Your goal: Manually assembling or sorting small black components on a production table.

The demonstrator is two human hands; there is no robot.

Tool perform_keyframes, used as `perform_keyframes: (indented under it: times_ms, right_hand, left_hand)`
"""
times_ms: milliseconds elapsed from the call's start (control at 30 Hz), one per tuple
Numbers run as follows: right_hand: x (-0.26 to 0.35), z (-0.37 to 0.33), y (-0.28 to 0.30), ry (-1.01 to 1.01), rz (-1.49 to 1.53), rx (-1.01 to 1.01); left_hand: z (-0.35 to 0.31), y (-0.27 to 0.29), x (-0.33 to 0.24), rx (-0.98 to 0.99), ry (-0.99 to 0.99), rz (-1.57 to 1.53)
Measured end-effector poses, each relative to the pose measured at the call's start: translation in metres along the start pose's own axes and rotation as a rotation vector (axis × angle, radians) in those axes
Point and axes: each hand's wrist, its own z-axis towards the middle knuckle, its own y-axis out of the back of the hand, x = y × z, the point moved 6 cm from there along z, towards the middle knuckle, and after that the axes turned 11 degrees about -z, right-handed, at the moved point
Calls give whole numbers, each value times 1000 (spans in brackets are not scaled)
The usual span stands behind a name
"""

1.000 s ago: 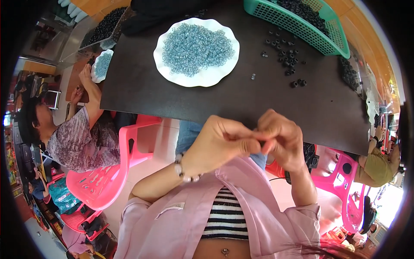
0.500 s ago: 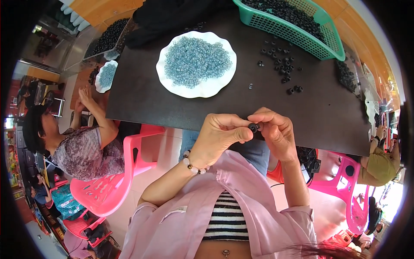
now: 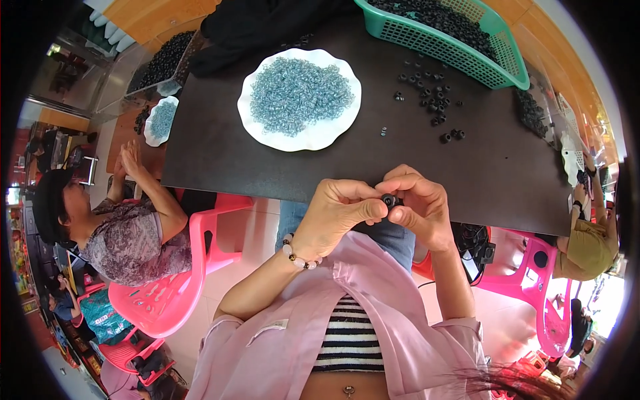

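Between my two hands, just over the table's near edge, is a small round black part (image 3: 389,201) with a hole in its end. My left hand (image 3: 343,210) pinches it between thumb and fingertips. From the other side my right hand (image 3: 420,210) has its thumb and fingers closed on the same part; whether a smaller piece is in those fingertips is hidden. Beyond them a white wavy-rimmed plate (image 3: 291,143) bears a heap of small clear bluish rings (image 3: 300,95). A couple of loose clear rings (image 3: 383,131) lie on the dark table (image 3: 220,133).
Loose black parts (image 3: 433,100) are scattered in front of a green mesh basket (image 3: 440,57) full of similar ones. Black cloth (image 3: 247,33) lies at the far left. A person (image 3: 120,227) sits to the left by a pink chair (image 3: 163,300); another person (image 3: 590,247) is at the right.
My right thumb and fingers have shifted round the black part, and its holed end now shows more toward me. The whole view has moved slightly.
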Motion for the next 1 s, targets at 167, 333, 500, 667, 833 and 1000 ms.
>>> perform_keyframes:
  times_ms: [167, 333, 500, 667, 833, 1000]
  right_hand:
    - [2, 0, 1, -19, -20, -4]
    - [17, 3, 24, -47, -97, -91]
    - [66, 7, 106, -33, -599, -373]
    - [136, 3, 254, 124, -1296, -853]
    - [168, -18, 398, -61, -1654, -1075]
    - [149, -6, 365, 87, -1686, -1136]
  left_hand:
    - [2, -4, 0, 21, 9, 53]
    - [6, -1, 2, -111, 51, 44]
    - [5, 7, -1, -56, 78, -80]
    - [5, 5, 1, -46, 88, -84]
    - [9, 4, 6, -22, 97, -30]
    - [7, 4, 5, -51, 94, 37]
